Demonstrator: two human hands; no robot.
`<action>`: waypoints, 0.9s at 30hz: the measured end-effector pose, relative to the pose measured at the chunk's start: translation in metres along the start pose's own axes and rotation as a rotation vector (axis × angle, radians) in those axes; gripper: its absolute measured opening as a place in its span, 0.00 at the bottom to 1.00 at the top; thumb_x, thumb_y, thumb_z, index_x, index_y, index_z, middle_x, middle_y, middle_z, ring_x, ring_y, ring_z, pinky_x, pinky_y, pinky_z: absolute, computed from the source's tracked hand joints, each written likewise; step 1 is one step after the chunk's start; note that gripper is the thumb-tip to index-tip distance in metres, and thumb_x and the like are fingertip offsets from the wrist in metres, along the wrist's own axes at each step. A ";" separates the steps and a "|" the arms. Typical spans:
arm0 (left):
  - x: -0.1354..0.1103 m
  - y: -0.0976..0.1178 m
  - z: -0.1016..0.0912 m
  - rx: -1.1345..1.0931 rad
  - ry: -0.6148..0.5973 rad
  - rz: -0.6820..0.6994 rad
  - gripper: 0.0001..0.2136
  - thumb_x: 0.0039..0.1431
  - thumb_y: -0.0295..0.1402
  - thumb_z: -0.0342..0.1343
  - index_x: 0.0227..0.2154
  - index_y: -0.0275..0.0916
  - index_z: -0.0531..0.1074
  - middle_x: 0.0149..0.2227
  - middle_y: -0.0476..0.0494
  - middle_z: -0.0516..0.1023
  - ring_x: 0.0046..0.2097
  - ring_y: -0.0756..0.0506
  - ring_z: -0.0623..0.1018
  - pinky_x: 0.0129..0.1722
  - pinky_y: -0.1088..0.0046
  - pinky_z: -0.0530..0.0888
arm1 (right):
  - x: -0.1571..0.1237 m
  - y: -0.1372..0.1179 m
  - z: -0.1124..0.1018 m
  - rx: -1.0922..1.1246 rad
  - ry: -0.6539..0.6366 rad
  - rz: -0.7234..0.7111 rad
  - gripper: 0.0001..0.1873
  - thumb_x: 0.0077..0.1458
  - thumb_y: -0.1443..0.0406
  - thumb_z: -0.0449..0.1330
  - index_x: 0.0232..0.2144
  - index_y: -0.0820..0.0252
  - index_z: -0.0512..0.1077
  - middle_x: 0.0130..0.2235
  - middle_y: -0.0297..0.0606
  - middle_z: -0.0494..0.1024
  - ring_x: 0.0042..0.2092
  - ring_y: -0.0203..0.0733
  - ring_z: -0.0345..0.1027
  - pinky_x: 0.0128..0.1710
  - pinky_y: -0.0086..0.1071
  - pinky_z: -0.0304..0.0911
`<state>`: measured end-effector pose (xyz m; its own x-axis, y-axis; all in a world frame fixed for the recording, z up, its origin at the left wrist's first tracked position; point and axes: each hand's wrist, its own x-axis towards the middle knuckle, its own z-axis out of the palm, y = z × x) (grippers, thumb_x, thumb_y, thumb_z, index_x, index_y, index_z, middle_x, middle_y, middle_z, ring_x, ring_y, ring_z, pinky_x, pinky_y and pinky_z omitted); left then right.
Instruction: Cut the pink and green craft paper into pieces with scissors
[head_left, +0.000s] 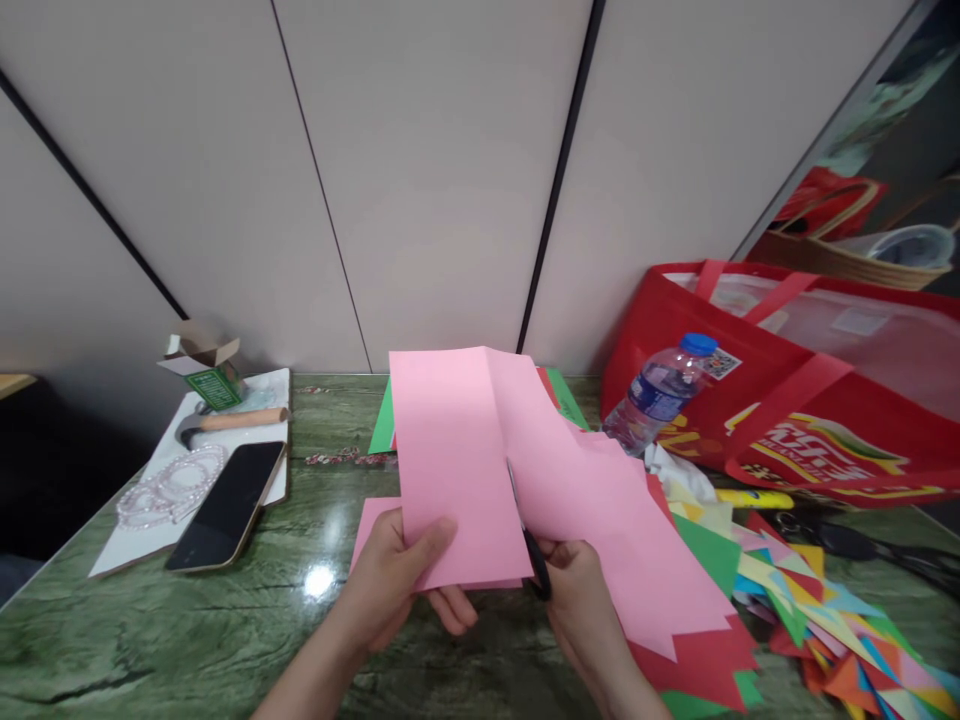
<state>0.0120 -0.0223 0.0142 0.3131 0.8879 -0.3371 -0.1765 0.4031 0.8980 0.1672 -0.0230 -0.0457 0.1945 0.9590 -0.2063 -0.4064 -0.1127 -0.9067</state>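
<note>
Centrally, scissors (pixel 532 547) at paper (pixel 450 450) edge; tabletop (pixel 315 520) between phone (pixel 229 508), left hand (pixel 394 570).

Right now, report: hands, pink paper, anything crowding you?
Left hand holding pink paper. Right hand on scissors, blade at the paper. Red paper close by, right side.

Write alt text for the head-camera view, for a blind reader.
A left hand holds creased pink paper while the right hand holds scissors against it, above a green table. A phone and hammer lie at left; a red bag, plastic bottle and paper scraps at right.
</note>
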 end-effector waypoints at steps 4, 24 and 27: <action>0.001 0.002 -0.003 0.027 0.046 0.040 0.16 0.51 0.41 0.56 0.22 0.29 0.72 0.13 0.40 0.75 0.14 0.48 0.73 0.14 0.77 0.69 | -0.003 -0.001 0.001 -0.004 -0.125 0.046 0.13 0.27 0.67 0.70 0.22 0.62 0.73 0.20 0.36 0.75 0.24 0.41 0.68 0.21 0.29 0.61; -0.028 0.053 -0.075 0.407 0.154 0.185 0.09 0.42 0.36 0.63 0.25 0.34 0.76 0.23 0.48 0.76 0.23 0.50 0.71 0.20 0.78 0.67 | 0.005 -0.015 -0.016 -0.010 0.191 -0.485 0.14 0.46 0.62 0.62 0.36 0.58 0.66 0.41 0.39 0.76 0.43 0.41 0.69 0.46 0.37 0.60; -0.030 0.053 -0.078 0.380 -0.010 0.097 0.09 0.44 0.34 0.63 0.29 0.37 0.75 0.27 0.49 0.77 0.25 0.50 0.73 0.22 0.79 0.68 | 0.006 -0.015 -0.016 0.021 0.146 -0.392 0.14 0.47 0.58 0.62 0.35 0.57 0.66 0.36 0.36 0.78 0.36 0.40 0.70 0.35 0.32 0.64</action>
<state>-0.0794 -0.0105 0.0504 0.3210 0.9151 -0.2440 0.1519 0.2045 0.9670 0.1886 -0.0202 -0.0395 0.4616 0.8812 0.1014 -0.2940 0.2599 -0.9198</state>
